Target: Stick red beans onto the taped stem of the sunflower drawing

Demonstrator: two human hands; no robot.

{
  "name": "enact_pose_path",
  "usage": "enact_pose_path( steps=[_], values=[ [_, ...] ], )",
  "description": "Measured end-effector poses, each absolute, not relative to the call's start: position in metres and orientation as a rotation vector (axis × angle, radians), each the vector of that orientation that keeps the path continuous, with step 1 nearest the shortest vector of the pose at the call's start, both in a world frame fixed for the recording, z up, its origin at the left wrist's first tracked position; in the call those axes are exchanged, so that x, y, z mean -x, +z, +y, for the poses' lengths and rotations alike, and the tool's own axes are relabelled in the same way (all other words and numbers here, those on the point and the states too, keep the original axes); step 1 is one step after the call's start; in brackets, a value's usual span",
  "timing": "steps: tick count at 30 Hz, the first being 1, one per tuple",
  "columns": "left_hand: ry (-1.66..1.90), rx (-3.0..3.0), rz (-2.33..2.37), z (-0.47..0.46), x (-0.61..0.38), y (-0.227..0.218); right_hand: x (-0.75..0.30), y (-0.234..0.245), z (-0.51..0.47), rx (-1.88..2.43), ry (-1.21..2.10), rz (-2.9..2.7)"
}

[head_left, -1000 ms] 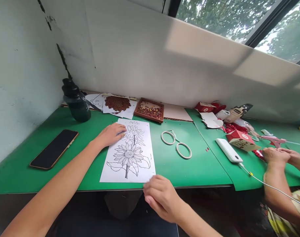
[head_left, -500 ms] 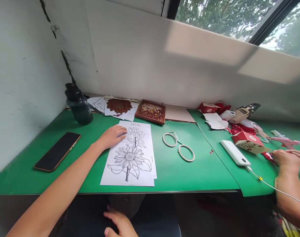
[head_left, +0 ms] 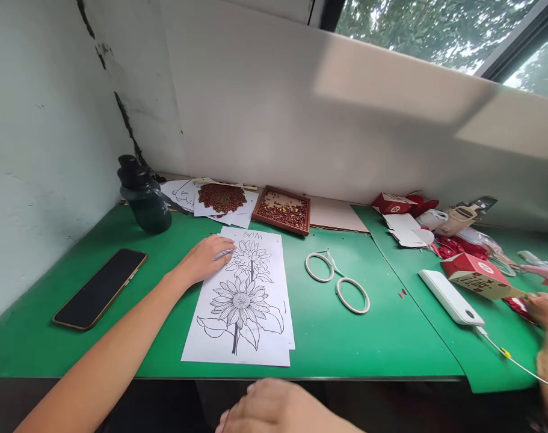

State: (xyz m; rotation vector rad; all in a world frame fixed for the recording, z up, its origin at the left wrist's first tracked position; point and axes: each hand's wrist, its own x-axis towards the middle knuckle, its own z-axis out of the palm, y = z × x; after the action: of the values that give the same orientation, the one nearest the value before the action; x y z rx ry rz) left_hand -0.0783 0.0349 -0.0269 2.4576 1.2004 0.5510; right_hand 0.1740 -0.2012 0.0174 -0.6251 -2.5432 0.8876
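My left hand [head_left: 204, 258] lies flat with fingers stretched out on the upper left edge of a white sheet [head_left: 244, 300] printed with a black line drawing of sunflowers. The sheet lies on the green table mat [head_left: 337, 337], and a second sheet peeks out under its right edge. My right hand [head_left: 274, 412] is below the table's front edge at the bottom of the view, knuckles up, fingers curled under and hidden. Nothing shows in it.
A black phone [head_left: 100, 287] lies at the left and a dark bottle [head_left: 142, 195] behind it. A wooden tray of red-brown seeds [head_left: 283, 210], a seed-covered picture [head_left: 222, 197], scissors [head_left: 337, 278], a white power bank [head_left: 450, 296], red boxes [head_left: 479, 273]. Another person's hands [head_left: 547, 325] work at the right.
My right hand dropped from the sheet's lower edge to below the table, then rose again to just under the front edge. My left hand stayed on the sheet. The view shifted slightly.
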Motion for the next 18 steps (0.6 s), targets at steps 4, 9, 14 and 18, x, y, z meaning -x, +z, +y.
enact_pose_path(
  steps=[4, 9, 14, 18],
  values=[
    [0.571, -2.485, 1.257, 0.033, 0.076, -0.016, -0.195, 0.041, -0.132, 0.857, 0.555, -2.249],
    [0.544, -2.415, 1.736, -0.024, 0.122, 0.003, -0.226, 0.002, -0.073, 1.020, 0.097, -1.816],
    [0.328, -1.960, 2.566, -0.084, 0.213, -0.008, -0.231, -0.024, -0.072, 1.000, 0.196, -1.641],
    [0.165, -1.833, 2.467, -0.087, 0.232, -0.011, -0.222, -0.022, -0.072, 1.023, 0.299, -1.657]
  ],
)
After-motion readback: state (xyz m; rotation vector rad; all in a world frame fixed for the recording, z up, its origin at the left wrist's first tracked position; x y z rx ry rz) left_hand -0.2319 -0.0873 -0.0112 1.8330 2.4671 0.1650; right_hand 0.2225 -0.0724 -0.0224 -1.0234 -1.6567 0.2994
